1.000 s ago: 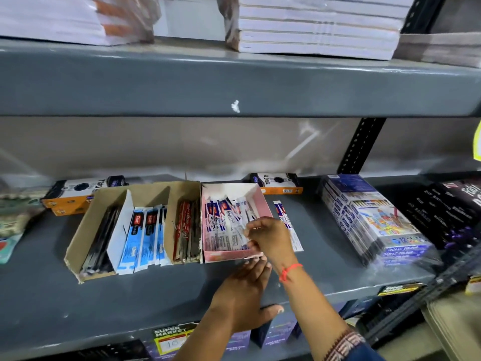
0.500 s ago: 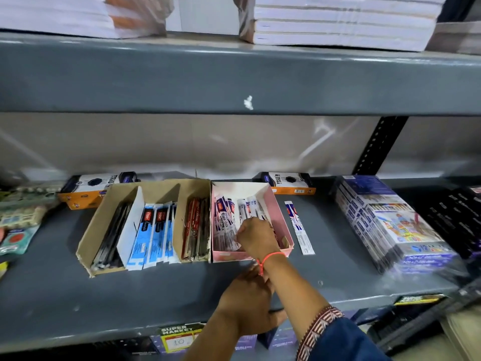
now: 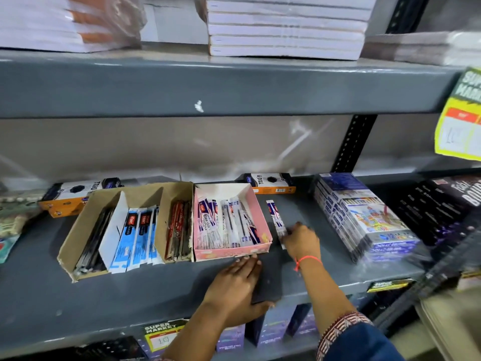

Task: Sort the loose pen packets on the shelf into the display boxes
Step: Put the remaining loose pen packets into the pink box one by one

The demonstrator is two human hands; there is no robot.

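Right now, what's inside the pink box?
The pink box holds white-and-blue pen packets leaning in overlapping rows. They hide most of its floor. One matching loose packet lies outside on the shelf, at the right hand.

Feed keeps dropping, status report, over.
Right hand pinching the loose white-and-blue pen packet lying beside the pink cardboard display box. Left hand flat on the shelf, empty. Nothing blocking.

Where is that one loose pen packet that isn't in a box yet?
The loose pen packet lies flat on the grey shelf, just right of the pink box, with the right hand touching its near end.
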